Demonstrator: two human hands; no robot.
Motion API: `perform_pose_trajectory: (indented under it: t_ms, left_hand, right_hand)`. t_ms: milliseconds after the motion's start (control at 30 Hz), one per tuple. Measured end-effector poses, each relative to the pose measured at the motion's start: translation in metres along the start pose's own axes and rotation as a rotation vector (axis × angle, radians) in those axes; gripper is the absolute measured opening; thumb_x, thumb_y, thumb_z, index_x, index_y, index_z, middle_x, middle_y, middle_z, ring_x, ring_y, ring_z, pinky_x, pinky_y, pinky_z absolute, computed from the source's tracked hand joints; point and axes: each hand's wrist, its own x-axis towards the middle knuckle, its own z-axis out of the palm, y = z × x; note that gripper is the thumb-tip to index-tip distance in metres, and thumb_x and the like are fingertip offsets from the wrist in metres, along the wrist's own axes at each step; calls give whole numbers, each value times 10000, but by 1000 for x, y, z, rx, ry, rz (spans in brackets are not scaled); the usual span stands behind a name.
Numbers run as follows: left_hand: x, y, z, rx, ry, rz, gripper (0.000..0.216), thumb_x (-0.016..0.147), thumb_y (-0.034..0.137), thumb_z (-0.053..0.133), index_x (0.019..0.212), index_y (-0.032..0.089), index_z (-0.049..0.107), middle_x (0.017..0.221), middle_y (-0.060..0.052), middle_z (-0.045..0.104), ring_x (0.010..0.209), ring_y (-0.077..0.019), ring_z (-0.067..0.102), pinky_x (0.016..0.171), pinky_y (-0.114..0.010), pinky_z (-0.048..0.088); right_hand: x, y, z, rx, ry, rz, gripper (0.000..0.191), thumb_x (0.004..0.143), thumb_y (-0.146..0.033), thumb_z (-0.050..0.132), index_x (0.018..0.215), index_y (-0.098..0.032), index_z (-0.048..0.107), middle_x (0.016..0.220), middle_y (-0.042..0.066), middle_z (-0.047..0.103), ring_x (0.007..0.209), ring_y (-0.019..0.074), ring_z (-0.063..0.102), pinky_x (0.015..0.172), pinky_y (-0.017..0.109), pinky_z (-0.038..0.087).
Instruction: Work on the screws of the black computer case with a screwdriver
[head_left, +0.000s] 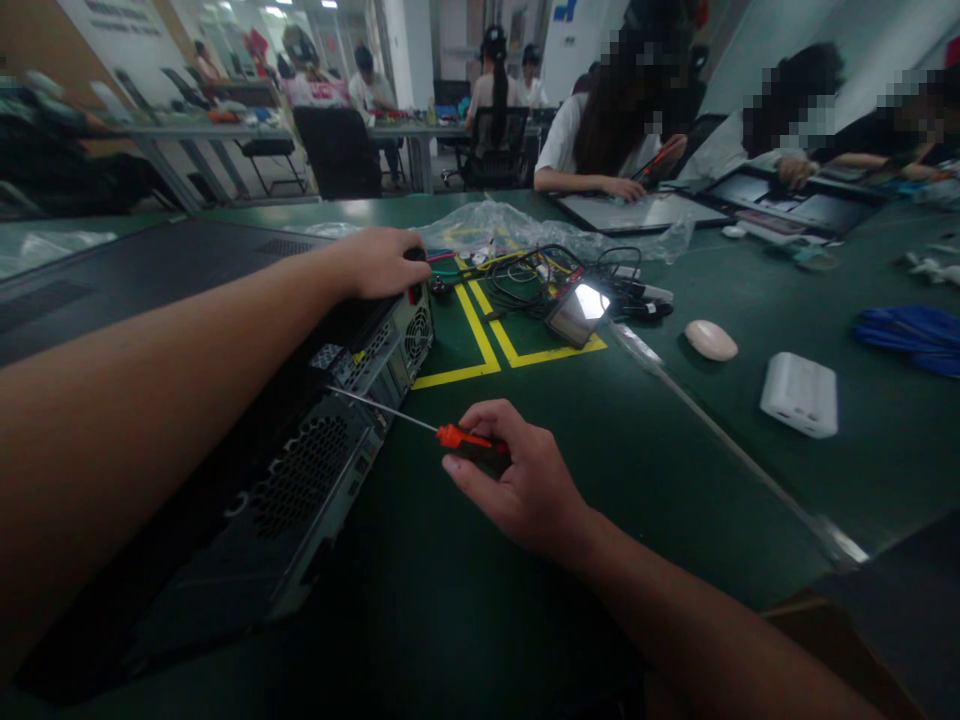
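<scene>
A black desktop computer case [300, 545] lies on its side at the left, its metal rear panel with vents and ports facing right. My left hand [379, 262] grips the case's far rear corner, the arm reaching across the case; some of its fingers are hidden. In my right hand [525, 480] is a screwdriver [465, 437] with an orange and black handle, fingers closed round it. Its long thin shaft points left, and the tip meets the edge of the case near the rear panel. Whether it sits in a screw is too small to tell.
Beyond the case lie tangled cables [525, 280], a small device with a bright screen [581, 312] and clear plastic wrap [487, 220]. To the right are a pale oval object [711, 340], a white box [800, 394] and a blue bundle [911, 338]. Co-workers sit across the table.
</scene>
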Motion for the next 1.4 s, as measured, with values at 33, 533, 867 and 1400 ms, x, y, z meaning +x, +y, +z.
perform_pose_trajectory:
  t_ms: [33,533,867,1400]
  left_hand:
    - [0,0,0,0,-1,-2,782,1000,571,473,1661,255,748,1590,-137,807,1450,-393,730,1207,-453,562]
    - [0,0,0,-11,1,-6,807,965,565,503,1672,258,742,1581,-144,810,1457,-418,731,1221,-490,555]
    - [0,0,-1,-10,-3,-6,800,964,567,514,1668,269,749,1557,-124,824,1453,-408,733,1218,-476,559]
    - [-1,0,-1,-18,-10,-5,817,961,574,511,1678,256,740,1567,-132,818,1470,-417,719,1241,-482,543]
  right_hand:
    - [0,1,0,-6,6,-5,194,1028,-318,789,1154,-273,649,988,-2,793,759,161,684,702,301,510]
    - [1,-1,-1,-25,10,-16,113,1050,-291,755,1121,-269,670,981,-3,778,734,151,627,691,295,483]
    - [0,-1,0,-24,10,-4,116,1051,-311,757,1118,-269,672,974,-1,778,740,155,633,686,293,479]
    - [1,-2,-1,-21,7,-5,110,1051,-312,747,1116,-263,672,964,-3,771,716,147,610,673,299,466]
